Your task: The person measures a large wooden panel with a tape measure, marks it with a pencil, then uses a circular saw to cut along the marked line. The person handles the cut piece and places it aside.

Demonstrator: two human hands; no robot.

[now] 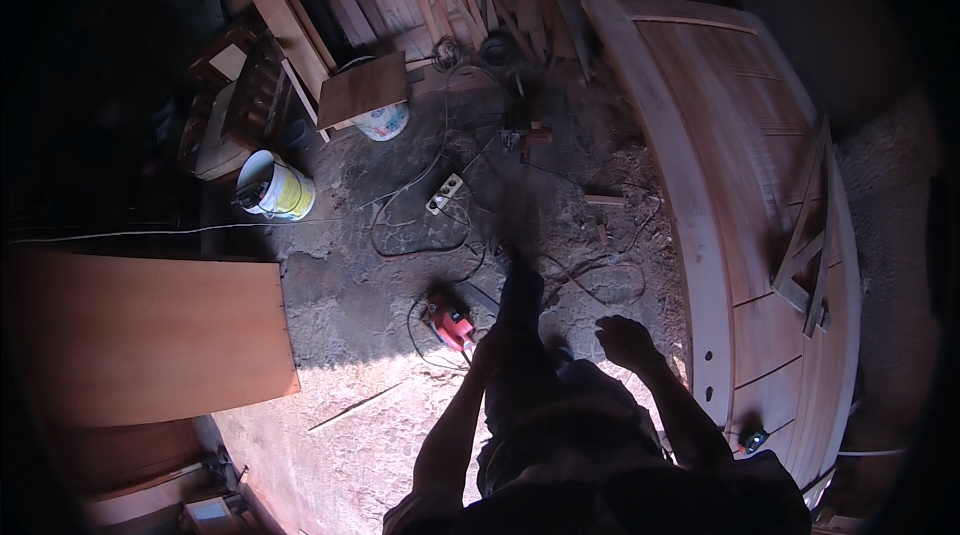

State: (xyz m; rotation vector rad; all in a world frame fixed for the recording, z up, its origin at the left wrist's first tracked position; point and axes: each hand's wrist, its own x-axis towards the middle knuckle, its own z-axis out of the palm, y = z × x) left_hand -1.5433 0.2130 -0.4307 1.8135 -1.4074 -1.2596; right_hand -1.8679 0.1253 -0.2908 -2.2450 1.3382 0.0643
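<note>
My left hand [487,353] hangs beside my left leg, dark against the trousers, its fingers too shadowed to make out. On the floor just ahead of it lies a red corded power tool [452,323]; its exact kind is unclear. Out to my right, my right hand [624,341] is held in the air with fingers apart and nothing in it. The nearest large thing to that hand is a panelled wooden door [710,155] on the right. An angled wooden frame piece [808,245] rests on the door, and a small dark green-and-black object [752,440] sits at its near end.
Cords snake over the rough floor around a white power strip [444,194]. A white-and-yellow bucket [284,190] and a board-topped bucket [383,123] stand at the far left. A broad brown panel [160,335] is at left. Wood offcuts [465,15] lean at the back.
</note>
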